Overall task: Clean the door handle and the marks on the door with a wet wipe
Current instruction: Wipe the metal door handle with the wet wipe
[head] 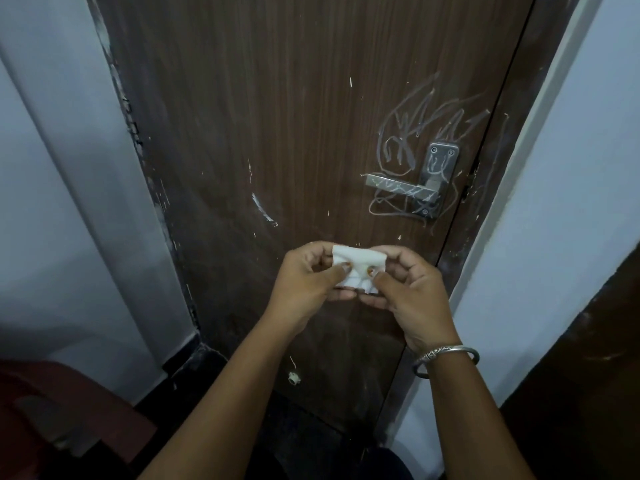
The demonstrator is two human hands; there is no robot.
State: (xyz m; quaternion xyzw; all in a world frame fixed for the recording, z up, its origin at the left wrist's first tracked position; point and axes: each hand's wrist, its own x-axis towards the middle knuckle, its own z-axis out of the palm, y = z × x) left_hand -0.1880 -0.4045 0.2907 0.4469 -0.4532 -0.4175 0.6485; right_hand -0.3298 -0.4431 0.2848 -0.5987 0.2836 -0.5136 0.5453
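Scribbles unreadable on door, hands pinching wet wipe

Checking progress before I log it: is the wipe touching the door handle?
No, the left hand and right hand hold the wipe below the door handle.

Light dim, bluish. Left wall pale, with a vertical ridge; black skirting along its base. Right wall pale as well, a dark brown panel against its lower part. Floor dark. Reddish-brown furniture at lower left, blurred.
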